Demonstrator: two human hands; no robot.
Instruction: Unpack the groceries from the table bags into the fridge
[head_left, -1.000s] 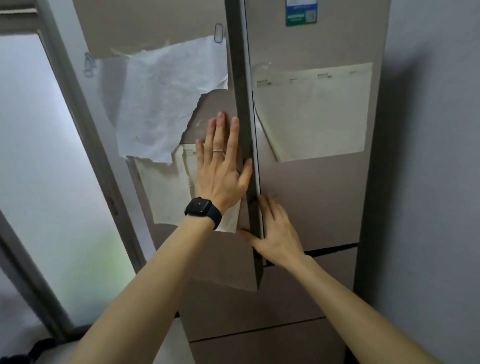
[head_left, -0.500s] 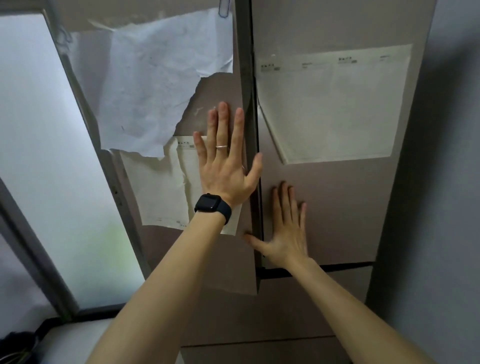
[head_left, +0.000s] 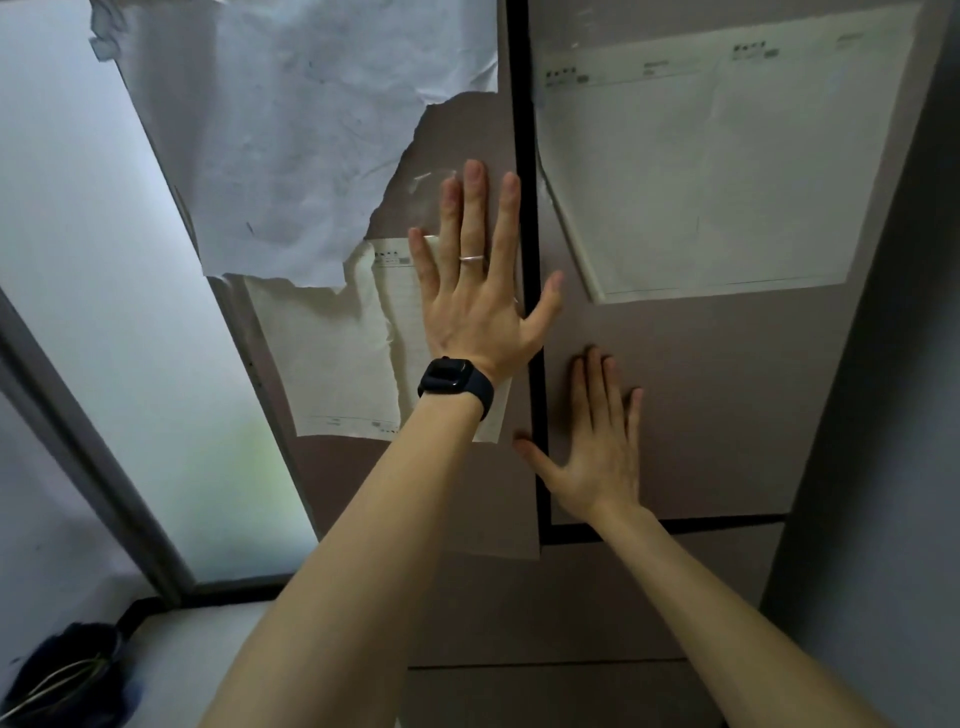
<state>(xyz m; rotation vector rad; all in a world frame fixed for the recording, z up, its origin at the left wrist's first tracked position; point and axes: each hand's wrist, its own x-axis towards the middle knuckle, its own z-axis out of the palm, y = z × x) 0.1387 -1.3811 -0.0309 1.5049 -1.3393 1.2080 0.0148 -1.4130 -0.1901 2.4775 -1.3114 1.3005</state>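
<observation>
A tall beige fridge fills the view, with a left door (head_left: 457, 493) and a right door (head_left: 727, 405) split by a dark vertical seam. My left hand (head_left: 478, 291), with a ring and a dark watch on the wrist, presses flat on the left door beside the seam, fingers straight. My right hand (head_left: 602, 452) lies flat on the right door, lower down, thumb reaching across the seam. Both doors look closed. No groceries or bags are in view.
Torn white papers (head_left: 291, 135) hang on the left door and a pale sheet (head_left: 701, 171) on the right. Drawer fronts (head_left: 597, 603) sit below the doors. A frosted window (head_left: 104, 312) stands at left, a grey wall (head_left: 893, 415) at right, a dark object (head_left: 67, 675) bottom left.
My right hand moved from the door edge at the seam onto the face of the right door and spread flat. The left hand stayed pressed on the left door. The view came closer.
</observation>
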